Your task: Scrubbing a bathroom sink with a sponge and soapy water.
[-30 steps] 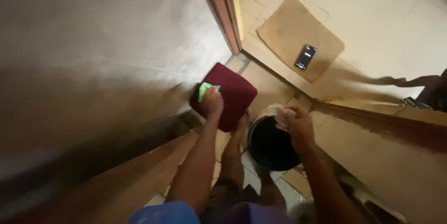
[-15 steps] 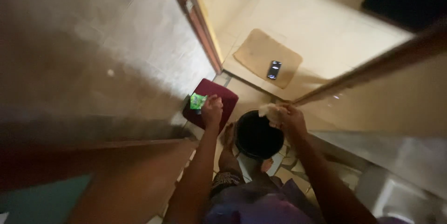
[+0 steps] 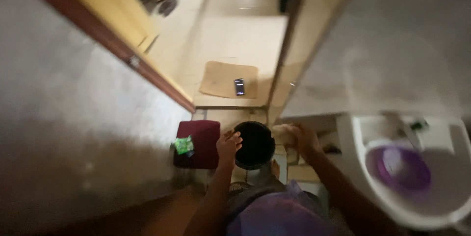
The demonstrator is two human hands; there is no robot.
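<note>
bucket (image 3: 253, 144) upright, mouth up | left hand (image 3: 228, 146) fingers loose at rim | right hand (image 3: 303, 140) fingers clutching cloth (image 3: 283, 134)

Left hand (image 3: 228, 145) loosely curled, right hand (image 3: 304, 139) clenched.

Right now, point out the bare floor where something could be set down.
The pale floor beyond the doorway is bare around the brown mat, which carries a phone. Near the feet it is crowded: the maroon cushion with a green packet, the black bucket, both hands and the white basin.
</note>
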